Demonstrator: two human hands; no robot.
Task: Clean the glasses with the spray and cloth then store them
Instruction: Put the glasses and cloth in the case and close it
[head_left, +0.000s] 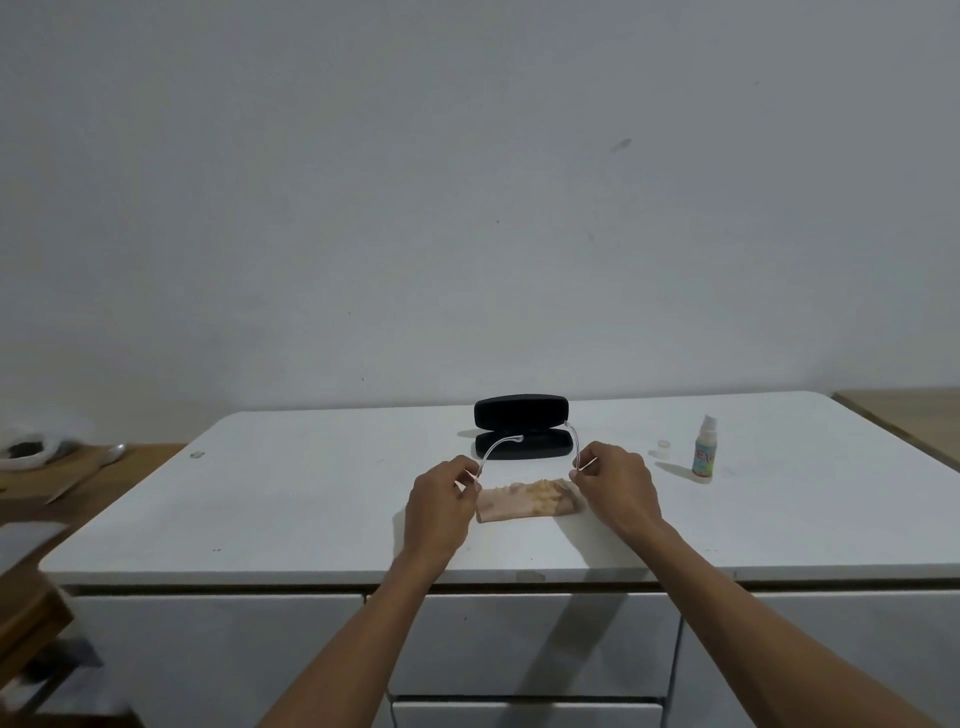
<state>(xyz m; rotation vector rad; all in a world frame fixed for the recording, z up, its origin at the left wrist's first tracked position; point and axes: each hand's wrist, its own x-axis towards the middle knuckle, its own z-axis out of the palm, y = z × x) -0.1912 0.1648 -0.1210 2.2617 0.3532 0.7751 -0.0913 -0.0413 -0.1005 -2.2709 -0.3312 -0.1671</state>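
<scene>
Clear-framed glasses (496, 445) are held above the white table top (311, 499), their temples spread and pointing away from me toward the case. My left hand (441, 506) pinches the left side of the frame and my right hand (615, 480) pinches the right side. Under the glasses lies a folded pink and yellow cloth (524, 501). A black glasses case (521, 427) stands open just behind, with its lid upright. The small spray bottle (705, 455) stands upright to the right, uncapped, with its clear cap (663, 447) beside it.
The table top sits on white drawers (530, 644). A wooden surface at the left holds a spoon (111, 454) and a dish (28, 451). Another wooden surface (909, 415) lies at the far right. A plain wall stands behind.
</scene>
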